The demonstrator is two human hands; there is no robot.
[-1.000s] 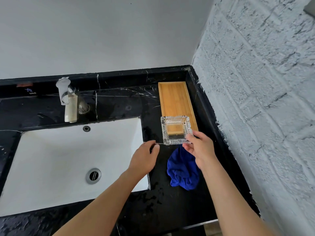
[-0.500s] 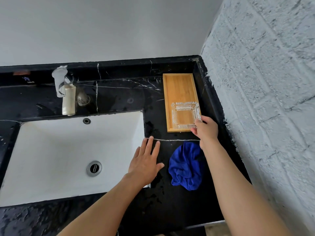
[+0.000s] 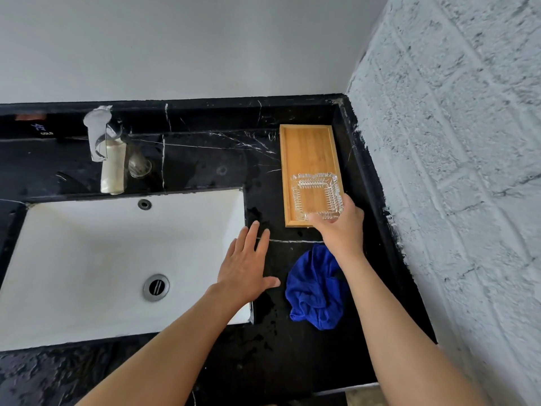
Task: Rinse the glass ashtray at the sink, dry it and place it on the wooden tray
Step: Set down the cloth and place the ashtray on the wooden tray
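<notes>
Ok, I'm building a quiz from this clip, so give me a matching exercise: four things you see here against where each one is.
Things:
1. glass ashtray
2. blue cloth
3. left hand
4. faucet

Places:
A. behind the white sink
B. crumpled on the black counter, near side of the tray
C. on the near end of the wooden tray, right hand at its edge
D. spread flat at the sink's right rim

Pairs: 1-C, 2-B, 3-D, 4-A

Clear ribbed square glass ashtray [image 3: 316, 197] is seen upright on near end of oblong wooden tray [image 3: 307, 148], near corner gripped by fingers [image 3: 314, 218].
</notes>
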